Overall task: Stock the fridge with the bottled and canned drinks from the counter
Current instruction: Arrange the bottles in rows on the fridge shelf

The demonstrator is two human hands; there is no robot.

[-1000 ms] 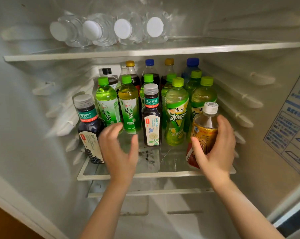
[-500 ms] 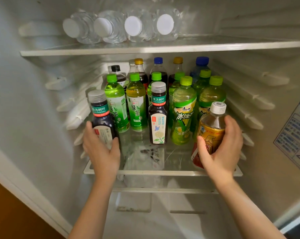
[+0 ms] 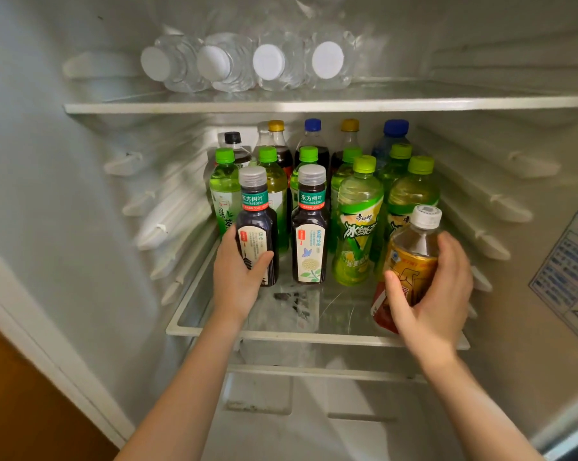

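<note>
While our left hand (image 3: 236,281) grips a dark tea bottle (image 3: 256,224), our right hand (image 3: 438,301) clasps a tilted amber bottle (image 3: 411,254).

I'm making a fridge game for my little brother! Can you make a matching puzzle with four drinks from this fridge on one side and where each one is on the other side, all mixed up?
Drinks:
1. clear water bottles
2. leftmost dark tea bottle
3. amber tea bottle
4. black-capped bottle

Places:
A. gripped by the left hand
B. standing at the left end of the back row
C. lying on their sides on the upper shelf
D. tilted in the right hand

Pairs: 1-C, 2-A, 3-D, 4-B
</note>
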